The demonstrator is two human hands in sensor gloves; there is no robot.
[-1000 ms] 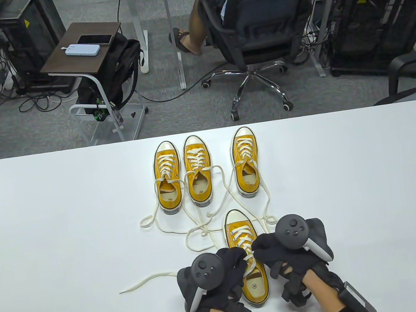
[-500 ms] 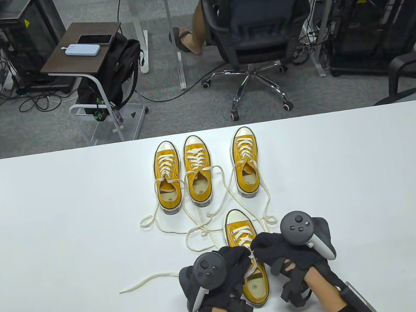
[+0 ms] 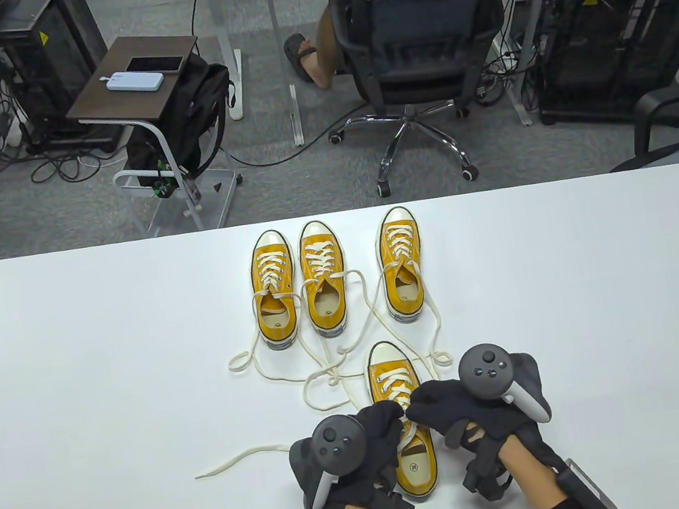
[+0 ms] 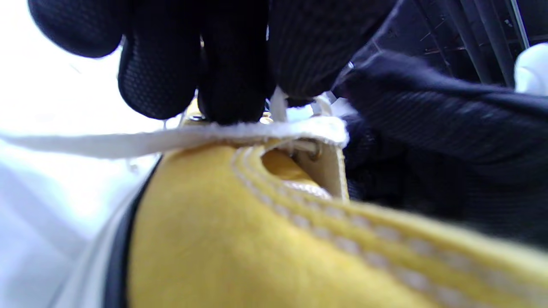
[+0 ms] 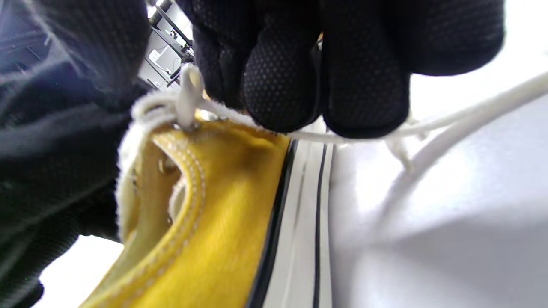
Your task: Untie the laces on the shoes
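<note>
Four yellow sneakers with white laces lie on the white table. Three stand in a row at the back with their laces loose across the table. The fourth sneaker lies between my hands. My left hand and right hand meet over its top eyelets. In the left wrist view my fingers pinch the white lace at the shoe's collar. In the right wrist view my fingers close over the lace at the shoe's edge.
A loose lace end trails left from the near sneaker. Loose laces from the back shoes tangle ahead of it. Beyond the table's far edge sit a person on an office chair and a side table.
My right hand has moved slightly right and my left hand has shifted a little. The near sneaker's heel has wobbled. The back shoes have not moved.
</note>
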